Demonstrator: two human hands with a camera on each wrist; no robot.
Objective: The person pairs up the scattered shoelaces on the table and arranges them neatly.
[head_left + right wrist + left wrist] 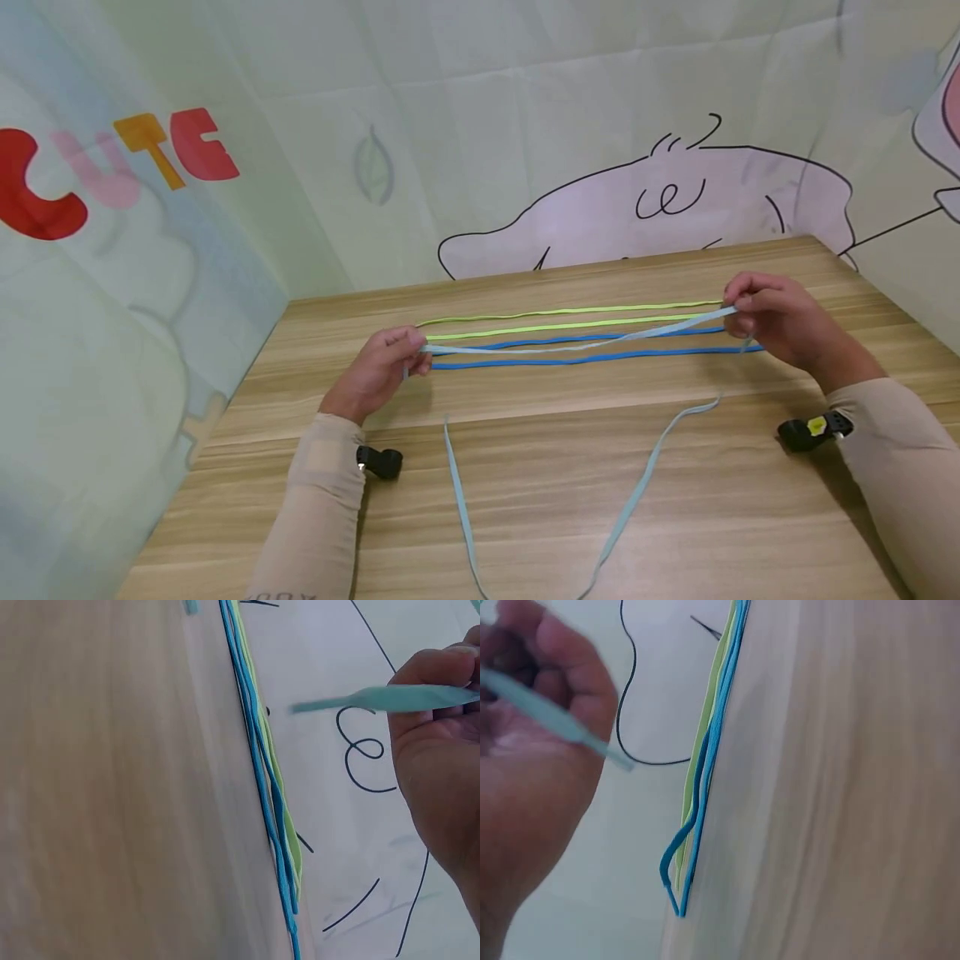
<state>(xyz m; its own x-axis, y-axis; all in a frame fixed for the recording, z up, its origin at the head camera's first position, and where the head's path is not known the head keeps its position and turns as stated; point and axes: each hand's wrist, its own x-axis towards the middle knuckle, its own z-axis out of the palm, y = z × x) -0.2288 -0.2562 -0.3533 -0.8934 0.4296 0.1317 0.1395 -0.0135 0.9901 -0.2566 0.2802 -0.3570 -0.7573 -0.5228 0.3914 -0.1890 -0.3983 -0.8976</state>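
A pale blue flat shoelace [645,333] is stretched above the table between my two hands, sagging slightly. My left hand [375,371] pinches it near one end, and a short narrow tip [604,748] sticks out past the fingers in the left wrist view. At the other end my right hand [780,321] pinches the lace, its tip [319,706] free. Behind and below lie two yellow-green laces [570,311] and two blue laces [600,357], roughly parallel. Another pale blue lace [462,508] curves in a U nearer to me, its bend cut off by the frame.
The wood-grain table [675,500] ends at a printed cloth backdrop [480,125] at the back and left. A small black camera [382,463] sits on the left sleeve, another camera [806,433] on the right sleeve.
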